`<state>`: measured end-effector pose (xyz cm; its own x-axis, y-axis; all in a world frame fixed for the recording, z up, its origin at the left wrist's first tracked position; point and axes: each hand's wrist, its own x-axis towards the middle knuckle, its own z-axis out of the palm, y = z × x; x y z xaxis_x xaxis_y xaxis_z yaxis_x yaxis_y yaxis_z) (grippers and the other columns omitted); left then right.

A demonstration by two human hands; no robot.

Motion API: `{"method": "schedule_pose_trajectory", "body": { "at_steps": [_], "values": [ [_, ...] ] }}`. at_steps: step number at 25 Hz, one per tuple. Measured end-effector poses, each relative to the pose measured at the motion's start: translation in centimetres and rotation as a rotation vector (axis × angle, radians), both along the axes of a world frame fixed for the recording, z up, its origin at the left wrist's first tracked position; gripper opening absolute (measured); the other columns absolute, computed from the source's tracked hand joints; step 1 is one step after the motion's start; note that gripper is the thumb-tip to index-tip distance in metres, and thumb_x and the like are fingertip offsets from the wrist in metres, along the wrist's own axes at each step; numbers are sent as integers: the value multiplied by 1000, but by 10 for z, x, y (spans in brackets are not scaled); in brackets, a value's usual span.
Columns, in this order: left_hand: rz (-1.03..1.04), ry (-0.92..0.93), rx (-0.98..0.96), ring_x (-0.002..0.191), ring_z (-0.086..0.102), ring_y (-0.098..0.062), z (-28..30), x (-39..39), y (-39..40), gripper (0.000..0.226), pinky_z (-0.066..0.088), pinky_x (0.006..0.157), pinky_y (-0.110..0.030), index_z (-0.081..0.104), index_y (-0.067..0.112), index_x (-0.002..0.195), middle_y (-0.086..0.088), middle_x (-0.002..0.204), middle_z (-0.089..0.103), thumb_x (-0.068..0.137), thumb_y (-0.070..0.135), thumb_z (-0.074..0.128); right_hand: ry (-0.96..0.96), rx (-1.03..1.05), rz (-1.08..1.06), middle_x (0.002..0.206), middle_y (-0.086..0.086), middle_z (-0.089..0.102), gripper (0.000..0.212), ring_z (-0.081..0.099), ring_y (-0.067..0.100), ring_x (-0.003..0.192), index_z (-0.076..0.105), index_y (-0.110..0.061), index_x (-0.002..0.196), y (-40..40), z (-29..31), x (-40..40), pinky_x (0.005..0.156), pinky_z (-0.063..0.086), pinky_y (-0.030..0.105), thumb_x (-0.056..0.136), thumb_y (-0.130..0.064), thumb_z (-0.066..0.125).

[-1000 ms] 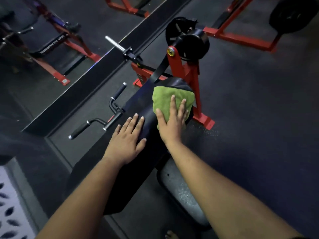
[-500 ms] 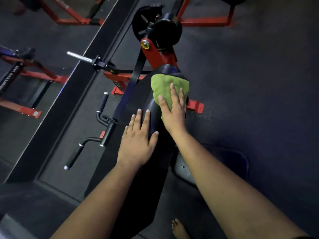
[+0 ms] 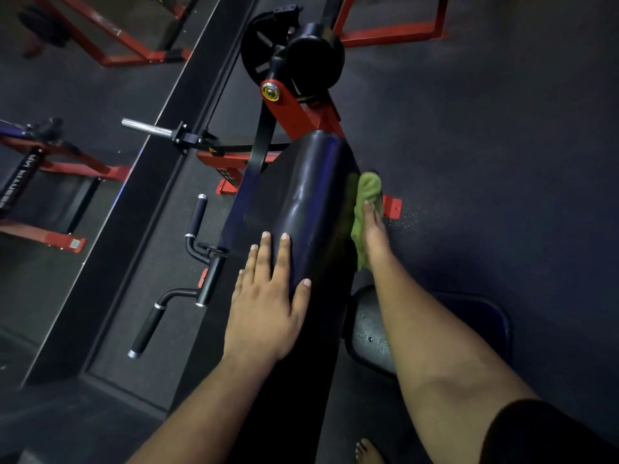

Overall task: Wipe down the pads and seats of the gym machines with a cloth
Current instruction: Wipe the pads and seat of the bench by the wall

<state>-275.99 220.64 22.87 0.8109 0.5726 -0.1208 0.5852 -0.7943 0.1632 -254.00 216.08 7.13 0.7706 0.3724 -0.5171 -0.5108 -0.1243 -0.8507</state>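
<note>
A long black pad [image 3: 301, 195] of a red-framed gym machine runs up the middle of the view. My left hand [image 3: 268, 296] lies flat on its near part, fingers straight and spread. A green cloth [image 3: 366, 195] is pressed against the pad's right side by my right hand [image 3: 373, 229], whose fingers lie straight along the cloth. Part of the cloth is hidden behind that hand. A small dark seat [image 3: 371, 329] with droplets on it sits low, under my right forearm.
Two black handles [image 3: 197, 222] stick out to the left of the pad. A black weight plate and roller [image 3: 301, 58] sit at the machine's far end. A chrome peg [image 3: 147, 128] points left. Other red frames [image 3: 395, 28] stand around. My bare foot [image 3: 368, 452] is on the dark floor.
My right hand has slid the green cloth from the top of the pad's far end over to its right side and downward. The left hand has stayed flat on the pad.
</note>
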Motion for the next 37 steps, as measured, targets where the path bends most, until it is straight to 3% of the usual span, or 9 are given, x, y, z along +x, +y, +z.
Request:
{"method": "schedule_pose_trajectory", "body": {
  "at_steps": [2, 7, 14, 17, 22, 25, 30, 34, 37],
  "values": [
    [-2, -1, 2, 157, 1, -20, 0, 1, 0, 72, 18, 126, -46, -7, 38, 159, 3, 170, -6, 100, 60, 28, 113, 18, -45, 157, 0, 42, 59, 39, 22, 143, 38, -29, 155, -6, -8, -15, 110, 29, 31, 101, -55, 44],
    [-8, 4, 2, 157, 4, -23, 0, 2, 1, 73, 18, 125, -46, -2, 35, 160, 0, 170, -2, 99, 59, 28, -86, 156, -201, 139, 5, 61, 42, 55, 17, 128, 58, -12, 140, -6, 43, -45, 102, 42, 16, 101, -25, 53],
    [-13, -50, -113, 157, 6, -22, 1, -1, 8, 78, 18, 125, -51, 7, 28, 162, 0, 170, 1, 92, 57, 25, -610, -20, 84, 161, -1, 36, 68, 27, 10, 149, 40, -29, 153, -23, 69, -91, 119, 14, 21, 94, -61, 40],
    [-5, -158, -154, 156, 10, -19, 6, -14, 5, 73, 19, 124, -53, 16, 25, 161, 3, 170, 2, 95, 49, 36, -367, -60, 66, 163, 10, 30, 82, 23, 21, 152, 31, -19, 157, -36, 30, -115, 124, 16, 31, 91, -67, 38],
    [-26, -110, -112, 156, 7, -13, 13, -102, -26, 71, 14, 126, -50, 18, 29, 161, 7, 170, 2, 96, 54, 35, -181, -68, 29, 158, 10, 38, 62, 33, 28, 147, 40, -21, 154, -51, 22, -147, 123, 22, 41, 98, -46, 50],
    [-82, -34, -34, 156, 3, -9, 13, -153, -42, 72, 11, 126, -46, 18, 29, 161, 7, 170, 5, 96, 57, 34, -379, -81, -7, 156, 5, 43, 72, 37, 25, 143, 50, -27, 148, -46, 77, -165, 121, 23, 37, 86, -63, 44],
    [-106, 56, 40, 156, -3, -9, 13, -182, -56, 76, 10, 127, -45, 13, 25, 162, 1, 170, 9, 96, 59, 32, -1045, -350, 389, 143, -13, 51, 41, 43, 27, 124, 62, -53, 126, -57, 148, -238, 96, 37, 48, 92, -68, 44],
    [-20, 12, 15, 156, 3, -10, 11, -204, -66, 82, 9, 126, -38, 11, 26, 162, 5, 170, 4, 92, 60, 36, -911, -464, 335, 157, -2, 35, 50, 30, 37, 140, 49, -52, 140, -53, 128, -228, 102, 29, 76, 93, -68, 42],
    [18, -85, 6, 155, 16, -15, 6, -229, -71, 83, 17, 125, -40, 20, 23, 161, 2, 169, 16, 90, 58, 45, -764, -434, 370, 169, 3, 10, 57, 10, 41, 153, 30, -52, 151, -37, 117, -158, 117, 15, 70, 97, -64, 42]
  ]
}}
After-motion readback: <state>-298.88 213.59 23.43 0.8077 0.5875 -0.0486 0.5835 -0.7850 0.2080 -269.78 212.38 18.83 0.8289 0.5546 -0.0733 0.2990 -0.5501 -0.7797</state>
